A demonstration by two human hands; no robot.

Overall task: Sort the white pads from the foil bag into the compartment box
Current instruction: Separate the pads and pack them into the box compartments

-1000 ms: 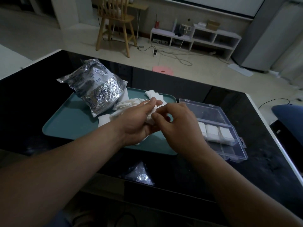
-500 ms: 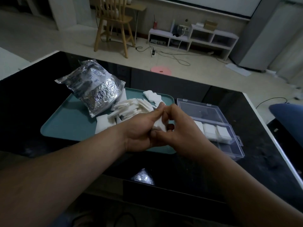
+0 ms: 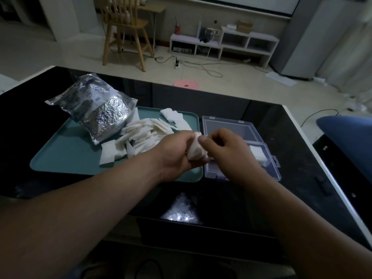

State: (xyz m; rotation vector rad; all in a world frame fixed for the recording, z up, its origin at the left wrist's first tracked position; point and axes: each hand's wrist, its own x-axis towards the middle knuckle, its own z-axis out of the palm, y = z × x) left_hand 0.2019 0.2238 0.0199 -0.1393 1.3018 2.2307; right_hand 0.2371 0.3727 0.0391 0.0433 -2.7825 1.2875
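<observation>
A crumpled foil bag lies on the left of a teal tray. Several white pads are spilled in a loose pile beside it. My left hand grips a small stack of white pads over the tray's right edge. My right hand pinches the top of that same stack with thumb and fingers. The clear compartment box stands open just right of the tray, with white pads in its right compartment; my right hand hides the other compartments.
The tray and box sit on a glossy black table whose right edge has a white rim. A blue object lies beyond that edge. A wooden chair and low white shelves stand on the floor behind.
Both hands have shifted right toward the box with the stack of pads held between them. The pile on the tray is now uncovered.
</observation>
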